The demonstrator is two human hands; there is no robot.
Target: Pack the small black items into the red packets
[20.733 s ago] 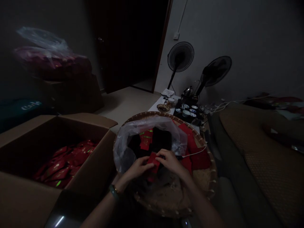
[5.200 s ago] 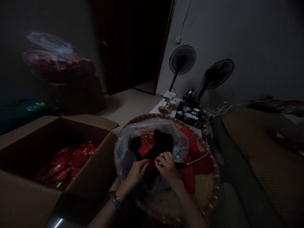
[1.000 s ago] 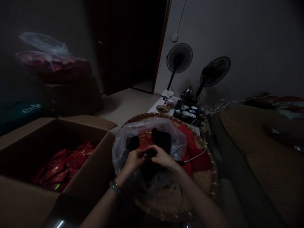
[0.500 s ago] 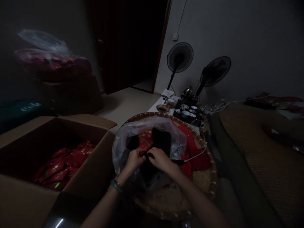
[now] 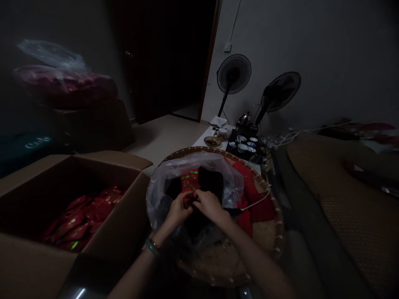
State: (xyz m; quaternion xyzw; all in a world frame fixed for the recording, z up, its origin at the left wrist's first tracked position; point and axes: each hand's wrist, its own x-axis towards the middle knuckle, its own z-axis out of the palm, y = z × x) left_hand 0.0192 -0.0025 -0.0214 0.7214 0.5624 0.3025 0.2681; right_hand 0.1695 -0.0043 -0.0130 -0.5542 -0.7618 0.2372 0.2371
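Both hands meet inside a clear plastic bag [image 5: 174,174] that sits on a round woven tray [image 5: 271,245]. My left hand [image 5: 178,210] and my right hand [image 5: 209,205] have their fingers pinched together over something small and dark between them; the dim light hides what it is. Red packets [image 5: 190,181] with green marks and dark material lie in the bag just beyond my fingers. More red packets [image 5: 255,199] lie on the tray to the right. A green bangle [image 5: 151,246] is on my left wrist.
An open cardboard box [image 5: 37,257] with several red packets [image 5: 81,220] stands at the left. A low table with a tea set [image 5: 245,145], two standing fans [image 5: 233,77], white cables [image 5: 289,137] and a sofa [image 5: 343,199] lie beyond and right.
One second ago both hands held a dark lump up between them; they have since lowered and closed in together over the bag's contents. The view has drifted slightly.
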